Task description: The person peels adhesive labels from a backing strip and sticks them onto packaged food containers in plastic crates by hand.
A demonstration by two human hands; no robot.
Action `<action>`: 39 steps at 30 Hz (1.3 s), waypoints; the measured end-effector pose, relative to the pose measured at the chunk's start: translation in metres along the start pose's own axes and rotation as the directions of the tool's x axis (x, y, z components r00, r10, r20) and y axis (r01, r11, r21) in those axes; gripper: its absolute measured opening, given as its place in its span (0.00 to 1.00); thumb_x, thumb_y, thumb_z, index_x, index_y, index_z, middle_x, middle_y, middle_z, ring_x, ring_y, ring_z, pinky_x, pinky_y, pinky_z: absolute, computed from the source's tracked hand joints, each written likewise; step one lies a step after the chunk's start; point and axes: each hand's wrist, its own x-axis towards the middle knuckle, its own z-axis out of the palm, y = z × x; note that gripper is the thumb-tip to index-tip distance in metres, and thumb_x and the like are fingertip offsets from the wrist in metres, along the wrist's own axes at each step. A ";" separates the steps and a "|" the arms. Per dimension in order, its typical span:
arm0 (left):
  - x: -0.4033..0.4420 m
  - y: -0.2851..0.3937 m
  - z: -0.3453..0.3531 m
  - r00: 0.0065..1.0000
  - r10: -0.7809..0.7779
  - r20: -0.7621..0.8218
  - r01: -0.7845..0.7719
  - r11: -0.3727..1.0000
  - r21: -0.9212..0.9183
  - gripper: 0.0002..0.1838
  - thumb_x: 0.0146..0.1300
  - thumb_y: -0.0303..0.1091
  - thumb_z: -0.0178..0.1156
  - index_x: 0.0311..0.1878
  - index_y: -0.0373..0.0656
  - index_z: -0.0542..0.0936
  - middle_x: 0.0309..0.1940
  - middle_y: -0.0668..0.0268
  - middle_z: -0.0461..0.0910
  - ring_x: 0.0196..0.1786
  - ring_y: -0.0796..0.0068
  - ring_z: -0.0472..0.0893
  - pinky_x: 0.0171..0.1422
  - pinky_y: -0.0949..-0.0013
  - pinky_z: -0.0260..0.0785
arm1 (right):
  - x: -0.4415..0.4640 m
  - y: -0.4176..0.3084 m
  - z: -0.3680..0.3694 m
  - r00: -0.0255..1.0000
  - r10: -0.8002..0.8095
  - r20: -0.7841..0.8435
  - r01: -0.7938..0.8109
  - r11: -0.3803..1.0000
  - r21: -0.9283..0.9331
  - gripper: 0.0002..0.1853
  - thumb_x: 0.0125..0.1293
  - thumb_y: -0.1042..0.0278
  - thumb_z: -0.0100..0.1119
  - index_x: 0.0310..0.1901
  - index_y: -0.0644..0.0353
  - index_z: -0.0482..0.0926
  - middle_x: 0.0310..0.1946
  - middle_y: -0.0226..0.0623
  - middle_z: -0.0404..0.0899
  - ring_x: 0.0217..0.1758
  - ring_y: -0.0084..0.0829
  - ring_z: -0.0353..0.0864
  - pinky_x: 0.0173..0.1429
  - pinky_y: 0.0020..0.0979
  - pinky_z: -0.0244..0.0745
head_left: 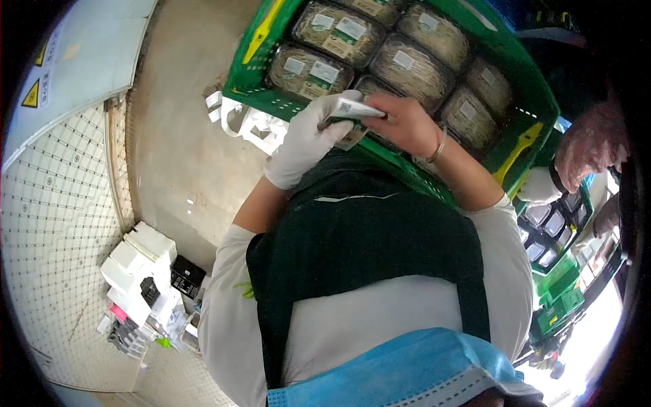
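Note:
A green plastic crate (271, 105) with yellow handles stands in front of me. Inside it sit clear-lidded food trays (410, 71) of pale, stringy contents, in rows. My left hand (305, 132), in a white glove, is closed around a small stack of printed labels (352, 108) at the crate's near edge. My right hand (407, 125) is bare, with a bracelet at the wrist, and its fingers pinch the right end of the labels. White stickers show on the trays, and those at the left also carry a green-and-beige label (339, 46).
To the right, another person's gloved hand (539, 186) is beside a second green crate (542, 264) of dark trays. A white bag (254, 129) lies left of my crate. White foam boxes (139, 261) are stacked at lower left near a tiled wall (61, 203).

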 end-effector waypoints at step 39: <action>-0.032 -0.029 0.021 0.983 -0.174 0.061 0.158 0.966 0.204 0.05 0.55 0.28 0.56 0.32 0.36 0.72 0.26 0.69 0.75 0.28 0.87 0.71 0.32 0.82 0.64 | -0.028 0.108 -0.072 0.863 0.068 -0.501 -0.382 0.737 -0.557 0.18 0.53 0.53 0.56 0.36 0.61 0.74 0.30 0.42 0.76 0.34 0.39 0.75 0.37 0.34 0.71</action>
